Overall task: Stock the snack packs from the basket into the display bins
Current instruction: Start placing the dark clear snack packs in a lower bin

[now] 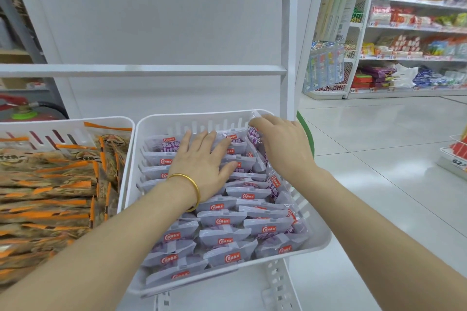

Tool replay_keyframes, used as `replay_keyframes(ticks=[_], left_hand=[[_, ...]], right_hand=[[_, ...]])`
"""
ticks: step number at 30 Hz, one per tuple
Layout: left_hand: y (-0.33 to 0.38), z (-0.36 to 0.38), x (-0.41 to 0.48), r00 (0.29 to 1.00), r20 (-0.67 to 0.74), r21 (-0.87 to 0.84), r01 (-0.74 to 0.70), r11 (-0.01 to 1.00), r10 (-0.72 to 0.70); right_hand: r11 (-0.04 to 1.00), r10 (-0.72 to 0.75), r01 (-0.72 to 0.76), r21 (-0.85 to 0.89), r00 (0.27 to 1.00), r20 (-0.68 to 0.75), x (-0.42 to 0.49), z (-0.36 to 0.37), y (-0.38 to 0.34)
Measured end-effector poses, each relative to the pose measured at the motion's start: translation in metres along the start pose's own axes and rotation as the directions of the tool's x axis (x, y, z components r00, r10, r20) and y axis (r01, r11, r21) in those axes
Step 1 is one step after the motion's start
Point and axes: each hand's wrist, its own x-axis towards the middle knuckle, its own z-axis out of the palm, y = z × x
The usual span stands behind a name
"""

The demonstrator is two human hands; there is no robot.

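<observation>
Two bare forearms reach in from the bottom edge over a white slotted bin (227, 269), which sits tilted on a white rack and is packed with rows of purple snack packs (222, 221) bearing red labels. The left hand (202, 161), with a gold bangle (194, 192) on its wrist, lies flat on the packs in the middle of the bin. Its fingers are straight and spread, pressing down on the rows toward the back. The right hand (283, 144) is at the bin's far right corner, its fingers curled over the top edge of an upright pack (254, 134) that stands against the right wall. The clear seal of this pack pokes up above the bin's rim. Just beside this bin on the left, nearly touching, is a second white bin (75, 121) filled with orange-and-brown packs (50, 184) lying in layers. Behind both bins rises a plain white shelf panel (164, 20). A red fire extinguisher (25, 111) shows past the left bin. Far off to the right, across a pale tiled floor (379, 146), stand store shelves (417, 28) full of colourful goods.
</observation>
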Motion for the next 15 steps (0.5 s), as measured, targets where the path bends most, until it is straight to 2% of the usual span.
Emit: replay_keyframes(ticks=[3,7,12,15], left_hand=[[0.0,0.0,0.0,1.0,-0.006,-0.009,-0.002,1.0,0.002],[0.0,0.0,0.0,1.0,-0.012,-0.015,-0.004,1.0,0.003],[0.0,0.0,-0.001,1.0,-0.006,-0.016,-0.008,1.0,0.008],[0.0,0.0,0.0,1.0,-0.006,-0.011,-0.008,1.0,0.008]], right_hand=[[0.992,-0.002,0.004,0.126,1.0,-0.02,-0.011,0.0,-0.002],[0.995,0.032,-0.046,0.087,0.987,0.156,-0.013,0.001,0.001],[0.997,-0.009,-0.007,0.071,0.972,0.233,-0.014,-0.002,0.001],[0.994,0.011,-0.035,0.101,0.974,0.227,-0.012,-0.003,-0.001]])
